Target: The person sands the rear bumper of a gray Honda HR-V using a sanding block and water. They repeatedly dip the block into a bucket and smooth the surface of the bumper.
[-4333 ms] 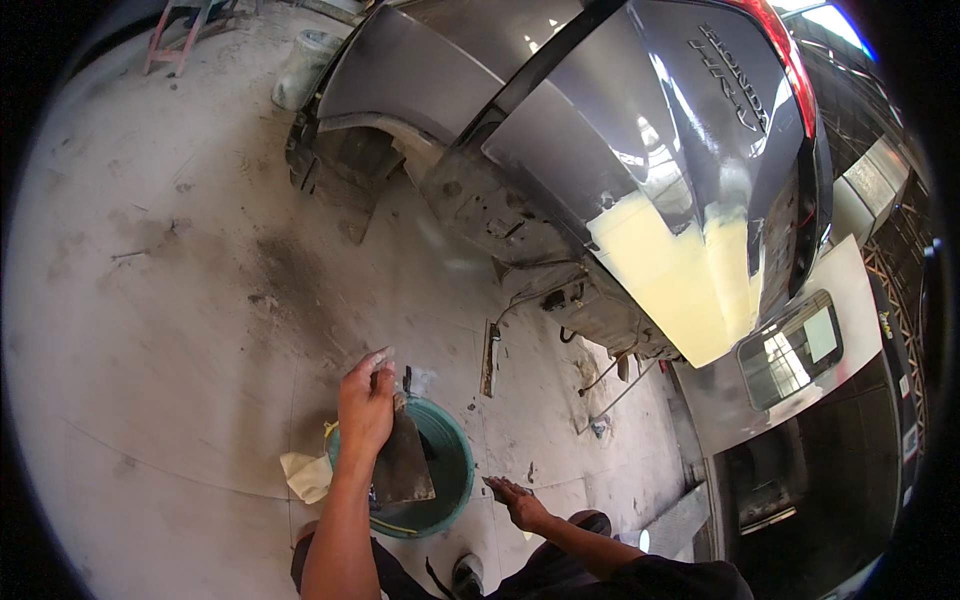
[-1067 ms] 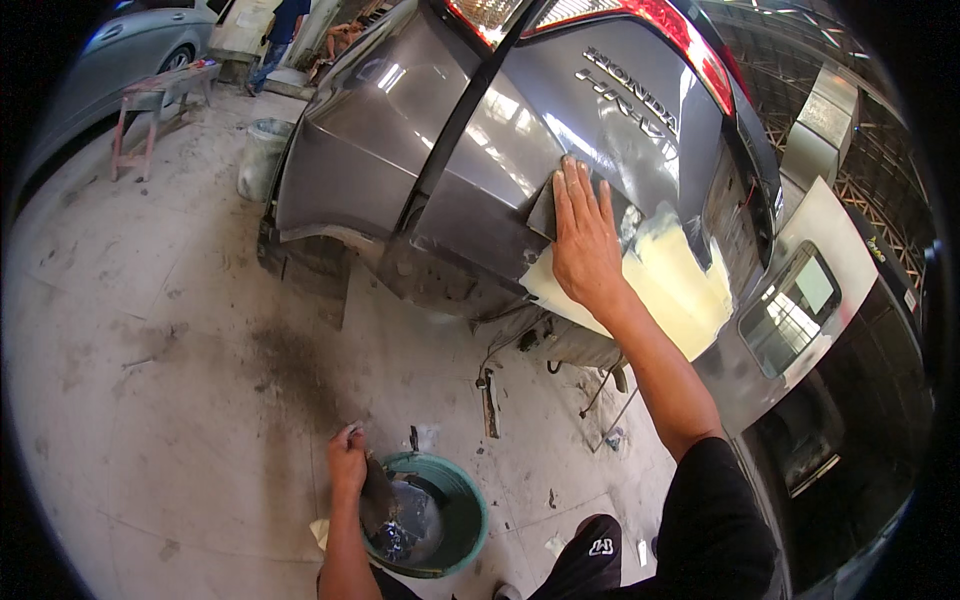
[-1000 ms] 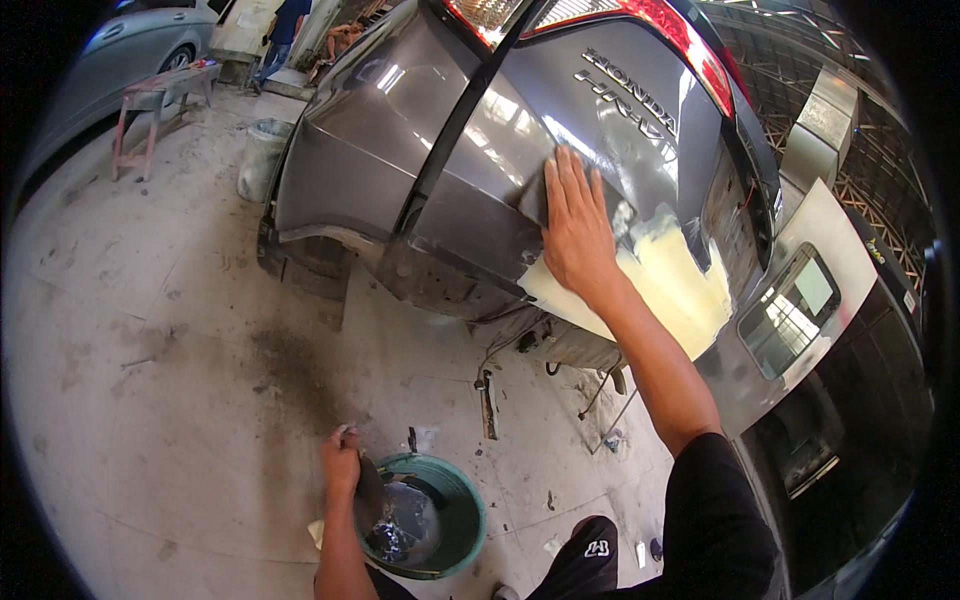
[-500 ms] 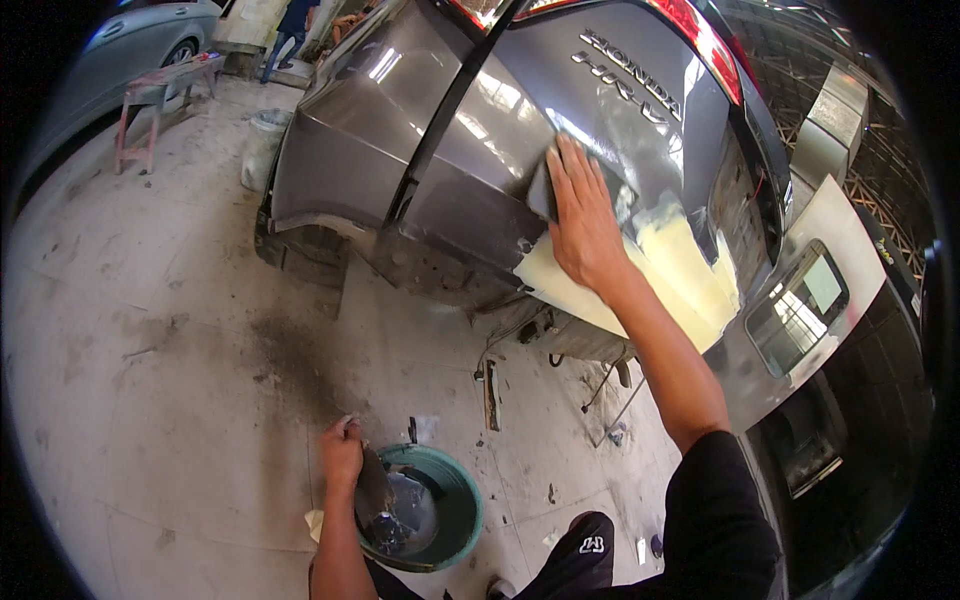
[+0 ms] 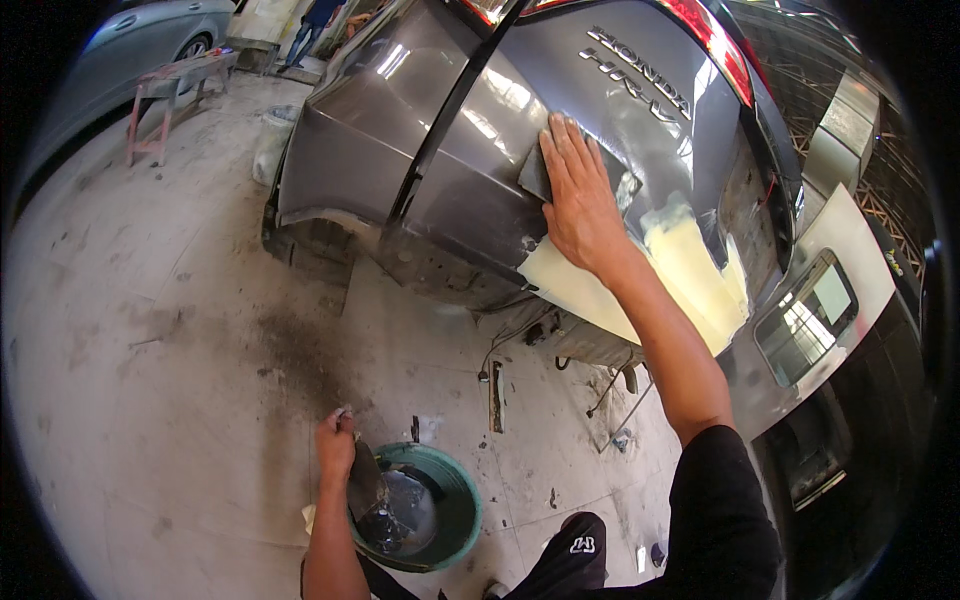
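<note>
Right hand (image 5: 580,195) flat on the tailgate of the grey car (image 5: 350,150) — fingers straight and close together, grasping nothing, palm laid over a dark sheet (image 5: 536,175). Sheet lies between hand and paintwork, its edge showing left of the fingers, a corner to their right. Cream patch (image 5: 692,265) just below the hand, along the tailgate's lower edge, partly hidden by the forearm.

Left hand (image 5: 335,447) low, at the upper left of the green bucket (image 5: 466,500); fingers curled, gripping the top of a dark plate (image 5: 366,485) that hangs tilted over the rim. Murky liquid (image 5: 418,525) inside. Bucket stands on the dusty floor (image 5: 150,400). Far upper left — a trestle (image 5: 180,72) beside a blue-grey car (image 5: 130,60).
</note>
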{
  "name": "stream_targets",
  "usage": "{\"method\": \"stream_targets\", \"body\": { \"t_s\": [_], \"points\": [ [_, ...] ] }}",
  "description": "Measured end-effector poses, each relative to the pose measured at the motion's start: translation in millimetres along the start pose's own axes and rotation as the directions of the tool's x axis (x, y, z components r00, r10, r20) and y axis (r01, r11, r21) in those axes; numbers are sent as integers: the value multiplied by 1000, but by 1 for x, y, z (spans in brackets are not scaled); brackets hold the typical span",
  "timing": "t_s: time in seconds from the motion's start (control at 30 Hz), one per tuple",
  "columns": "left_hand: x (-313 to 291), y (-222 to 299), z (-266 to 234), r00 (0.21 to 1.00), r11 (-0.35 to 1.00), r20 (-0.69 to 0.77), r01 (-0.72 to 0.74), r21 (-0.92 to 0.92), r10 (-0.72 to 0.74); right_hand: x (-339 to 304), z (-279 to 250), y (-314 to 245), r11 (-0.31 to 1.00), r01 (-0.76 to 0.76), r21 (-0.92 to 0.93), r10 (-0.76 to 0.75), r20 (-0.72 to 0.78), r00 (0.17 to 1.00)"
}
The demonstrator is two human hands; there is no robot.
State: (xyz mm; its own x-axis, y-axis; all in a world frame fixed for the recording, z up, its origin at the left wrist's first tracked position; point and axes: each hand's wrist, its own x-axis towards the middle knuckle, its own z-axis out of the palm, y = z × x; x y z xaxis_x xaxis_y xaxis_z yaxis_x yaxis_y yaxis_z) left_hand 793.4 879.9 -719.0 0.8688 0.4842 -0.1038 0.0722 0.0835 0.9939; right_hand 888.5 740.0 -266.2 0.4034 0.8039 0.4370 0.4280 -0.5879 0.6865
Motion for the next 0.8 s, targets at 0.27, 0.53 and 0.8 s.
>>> {"method": "stream_targets", "body": {
  "t_s": [0.27, 0.53, 0.8],
  "points": [
    [-1, -4, -4, 999, 998, -6, -37, 44, 37, -8, 5, 4, 994, 80, -72, -81, -9, 997],
    [3, -14, -7, 1000, 998, -13, -10, -63, 9, -16, 5, 4, 994, 77, -82, -75, 20, 997],
    [4, -7, -14, 1000, 999, -12, -5, -54, 4, -15, 8, 3, 995, 28, -92, -26, 22, 999]
  ]
}}
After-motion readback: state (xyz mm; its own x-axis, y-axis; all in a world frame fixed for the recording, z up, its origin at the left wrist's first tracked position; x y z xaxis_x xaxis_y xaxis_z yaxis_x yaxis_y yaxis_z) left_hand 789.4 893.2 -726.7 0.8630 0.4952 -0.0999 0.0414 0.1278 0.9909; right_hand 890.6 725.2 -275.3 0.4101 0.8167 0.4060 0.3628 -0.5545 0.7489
